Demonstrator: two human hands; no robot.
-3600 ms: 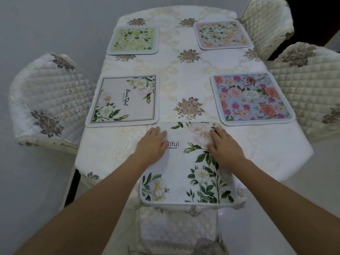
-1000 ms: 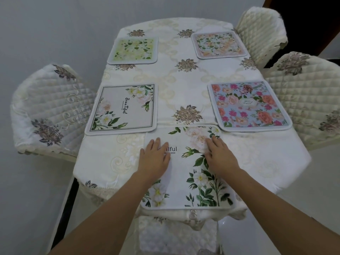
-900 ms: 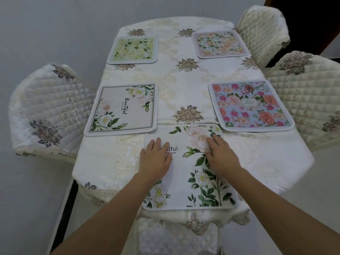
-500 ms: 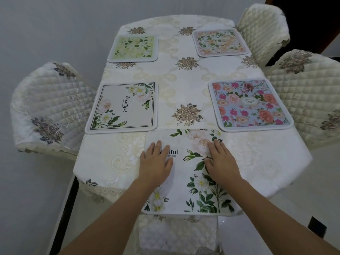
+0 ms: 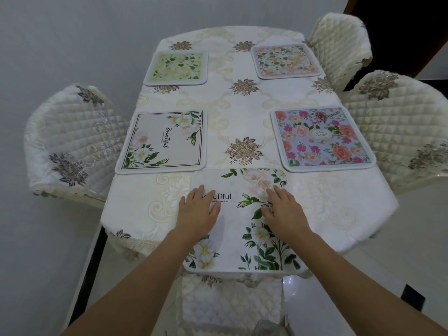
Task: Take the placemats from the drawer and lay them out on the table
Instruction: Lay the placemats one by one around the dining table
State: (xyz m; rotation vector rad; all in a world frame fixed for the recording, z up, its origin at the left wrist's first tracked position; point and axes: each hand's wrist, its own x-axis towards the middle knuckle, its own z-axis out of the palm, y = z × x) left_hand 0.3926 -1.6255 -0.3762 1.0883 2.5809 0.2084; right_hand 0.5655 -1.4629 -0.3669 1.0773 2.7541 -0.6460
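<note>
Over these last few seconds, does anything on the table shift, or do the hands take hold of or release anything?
Nothing clearly shifts. The left hand and right hand stay flat on the near placemat, fingers straight, no grip taken or released; its small drift matches the camera's. The four other placemats keep their places on the tablecloth.

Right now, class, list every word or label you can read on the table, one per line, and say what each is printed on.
"BeauTiful": on the white floral placemat at the left, running sideways; the small line beside it is too small to read.
"uTiful": on the near placemat, its first letters hidden by the left hand.
"ALL ... VERY GOOD": small line beneath, partly hidden.
Oval label on the blue rose placemat: too blurred to read.
</note>
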